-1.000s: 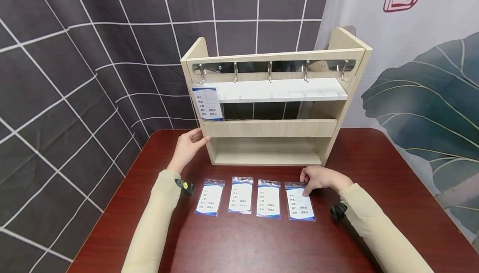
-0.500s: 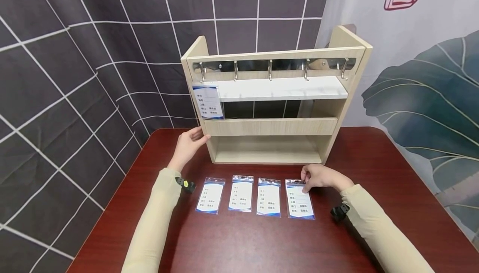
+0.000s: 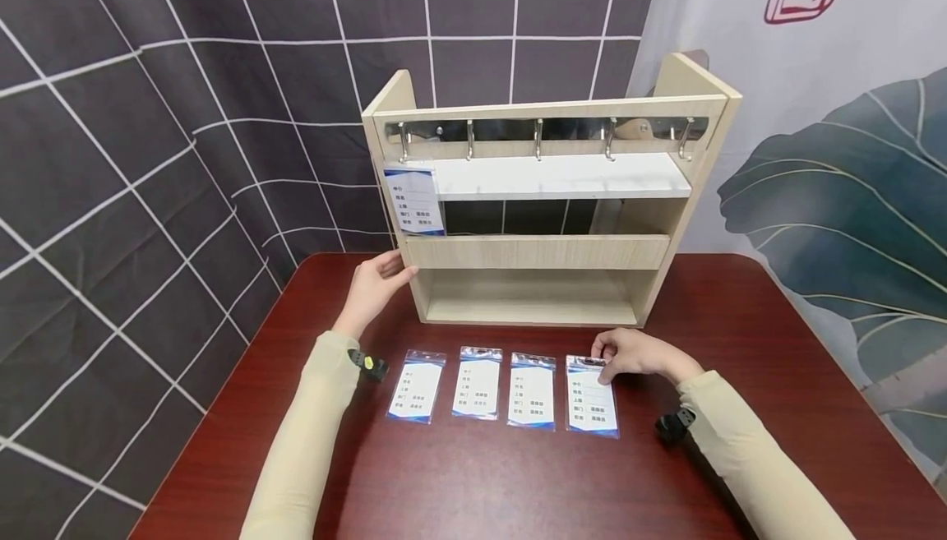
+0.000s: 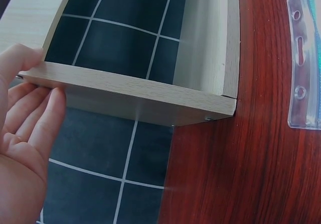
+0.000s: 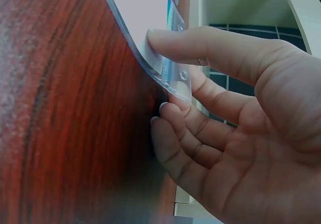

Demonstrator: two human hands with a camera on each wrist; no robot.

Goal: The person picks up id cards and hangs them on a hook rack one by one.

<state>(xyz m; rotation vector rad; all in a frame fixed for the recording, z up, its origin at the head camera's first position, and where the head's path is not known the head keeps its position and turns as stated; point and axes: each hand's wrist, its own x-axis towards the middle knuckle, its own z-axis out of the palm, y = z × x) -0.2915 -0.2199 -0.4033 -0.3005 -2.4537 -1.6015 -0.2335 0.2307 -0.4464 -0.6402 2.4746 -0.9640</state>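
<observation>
My left hand [image 3: 373, 285] grips the left side panel [image 4: 135, 91] of a pale wooden rack [image 3: 536, 252], thumb in front and fingers behind, as the left wrist view shows. My right hand [image 3: 636, 353] pinches the upper right corner of the rightmost badge [image 3: 592, 413], a white and blue card in a clear plastic holder. In the right wrist view the thumb lies on the front of this badge [image 5: 135, 13], whose upper end bends up from the table. Another badge [image 3: 414, 203] hangs at the leftmost hook of the rack.
Three more badges lie in a row on the dark red table [image 3: 473, 482]: a left one [image 3: 416, 392], a middle one [image 3: 476, 390] and a right one [image 3: 531, 396]. Several metal hooks, among them a middle hook [image 3: 538, 141], line the rack's top rail. Tiled-pattern cloth [image 3: 296, 170] hangs behind.
My right hand has taken the rightmost badge's top corner between thumb and fingers, and that end has risen slightly. The left hand keeps its grip on the rack.
</observation>
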